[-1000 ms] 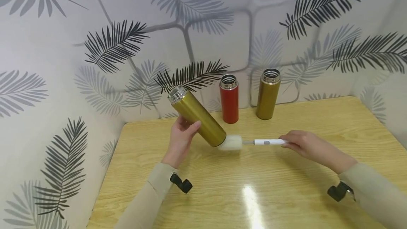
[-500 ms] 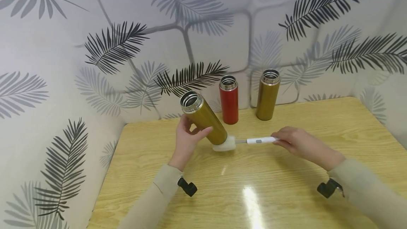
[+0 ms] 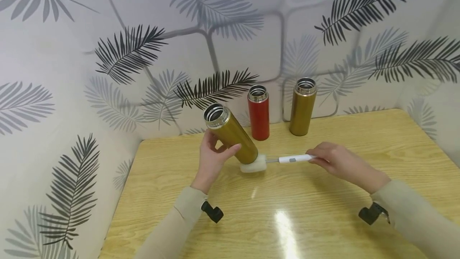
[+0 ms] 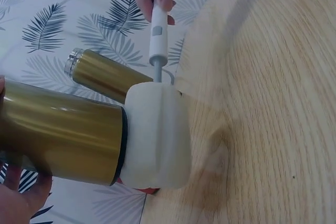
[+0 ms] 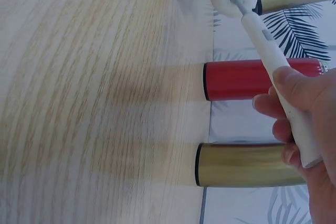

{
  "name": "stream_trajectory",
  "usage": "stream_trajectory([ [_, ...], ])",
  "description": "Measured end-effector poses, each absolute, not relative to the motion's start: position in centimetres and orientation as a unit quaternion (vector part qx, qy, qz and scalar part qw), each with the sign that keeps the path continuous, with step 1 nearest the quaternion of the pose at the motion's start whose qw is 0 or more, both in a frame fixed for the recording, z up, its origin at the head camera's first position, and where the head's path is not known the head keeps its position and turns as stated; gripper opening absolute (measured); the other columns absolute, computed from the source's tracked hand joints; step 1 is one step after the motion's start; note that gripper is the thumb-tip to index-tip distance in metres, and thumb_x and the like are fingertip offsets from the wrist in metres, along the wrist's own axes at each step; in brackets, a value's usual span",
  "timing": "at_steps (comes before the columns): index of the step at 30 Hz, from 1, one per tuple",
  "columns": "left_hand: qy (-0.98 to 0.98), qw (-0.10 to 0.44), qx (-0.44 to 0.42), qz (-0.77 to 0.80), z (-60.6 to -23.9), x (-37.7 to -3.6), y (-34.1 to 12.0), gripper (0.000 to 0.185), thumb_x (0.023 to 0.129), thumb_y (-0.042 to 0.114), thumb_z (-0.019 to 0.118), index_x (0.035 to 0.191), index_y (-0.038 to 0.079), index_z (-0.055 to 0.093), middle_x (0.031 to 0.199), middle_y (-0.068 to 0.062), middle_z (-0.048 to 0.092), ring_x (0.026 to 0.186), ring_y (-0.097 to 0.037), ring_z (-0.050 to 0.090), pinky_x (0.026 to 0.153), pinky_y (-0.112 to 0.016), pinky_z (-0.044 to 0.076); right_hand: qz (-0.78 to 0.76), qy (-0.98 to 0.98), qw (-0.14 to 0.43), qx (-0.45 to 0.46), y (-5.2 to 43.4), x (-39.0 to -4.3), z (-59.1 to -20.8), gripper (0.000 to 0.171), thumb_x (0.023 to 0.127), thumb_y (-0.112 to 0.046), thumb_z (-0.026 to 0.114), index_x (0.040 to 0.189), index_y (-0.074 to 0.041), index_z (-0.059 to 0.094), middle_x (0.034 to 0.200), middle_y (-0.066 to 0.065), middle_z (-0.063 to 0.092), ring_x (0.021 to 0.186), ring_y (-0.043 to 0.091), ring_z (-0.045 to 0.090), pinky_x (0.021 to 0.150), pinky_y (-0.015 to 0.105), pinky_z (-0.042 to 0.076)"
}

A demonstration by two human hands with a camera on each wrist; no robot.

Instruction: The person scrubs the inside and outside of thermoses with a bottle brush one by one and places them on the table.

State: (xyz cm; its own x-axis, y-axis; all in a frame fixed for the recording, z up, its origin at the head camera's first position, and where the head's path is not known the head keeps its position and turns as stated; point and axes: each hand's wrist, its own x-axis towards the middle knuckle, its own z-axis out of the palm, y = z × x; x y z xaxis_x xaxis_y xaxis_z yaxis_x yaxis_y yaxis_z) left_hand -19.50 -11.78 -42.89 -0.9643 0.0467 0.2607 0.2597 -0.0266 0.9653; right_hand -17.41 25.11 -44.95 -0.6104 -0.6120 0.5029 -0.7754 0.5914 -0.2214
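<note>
My left hand (image 3: 212,159) grips a gold thermos flask (image 3: 233,139), lidless and tilted so its steel mouth leans up to the left. At its lower end, the white sponge head of a bottle brush (image 3: 254,164) presses against the base. My right hand (image 3: 334,159) holds the brush by its white handle (image 3: 292,158), thumb and fingers wrapped round it in the right wrist view. In the left wrist view the sponge (image 4: 157,135) sits flat along the flask's dark-rimmed bottom.
A red flask (image 3: 258,115) and a second gold flask (image 3: 303,109), both lidless, stand upright at the back of the wooden table (image 3: 172,227). Behind them rises a wall (image 3: 230,19) with a leaf pattern. A black wrist camera (image 3: 213,212) is strapped to the left sleeve.
The held flask has moved slightly right and its mouth has turned toward the head camera. The brush has shifted left, its sponge further under the flask's base. Over the last half second little moved.
</note>
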Motion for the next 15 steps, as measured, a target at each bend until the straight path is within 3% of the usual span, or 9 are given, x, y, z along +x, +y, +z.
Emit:
stream_trajectory([
  [12,-0.694,0.074,-0.132,-0.704,-42.91,-19.31,-11.65,0.074,0.083,0.001,0.086,0.146,0.014,0.049,0.138,-0.005,0.060,0.127,-0.023,0.057,0.107,-0.044,0.051,0.212,-0.872,0.222,0.380,25.36,-17.74,-44.95,0.031,0.076,0.001,0.088,0.105,-0.002,0.078,0.088,0.002,0.075,0.075,0.016,0.066,0.064,0.036,0.058],
  [15,-0.689,0.080,-0.122,-0.710,-42.80,-19.37,-11.66,0.073,0.083,0.001,0.085,0.145,0.014,0.049,0.137,-0.005,0.060,0.127,-0.022,0.057,0.106,-0.041,0.052,0.211,-0.856,0.247,0.403,25.49,-17.91,-45.18,0.020,0.093,-0.022,0.079,0.104,-0.006,0.080,0.087,0.000,0.076,0.072,0.014,0.065,0.066,0.034,0.052],
])
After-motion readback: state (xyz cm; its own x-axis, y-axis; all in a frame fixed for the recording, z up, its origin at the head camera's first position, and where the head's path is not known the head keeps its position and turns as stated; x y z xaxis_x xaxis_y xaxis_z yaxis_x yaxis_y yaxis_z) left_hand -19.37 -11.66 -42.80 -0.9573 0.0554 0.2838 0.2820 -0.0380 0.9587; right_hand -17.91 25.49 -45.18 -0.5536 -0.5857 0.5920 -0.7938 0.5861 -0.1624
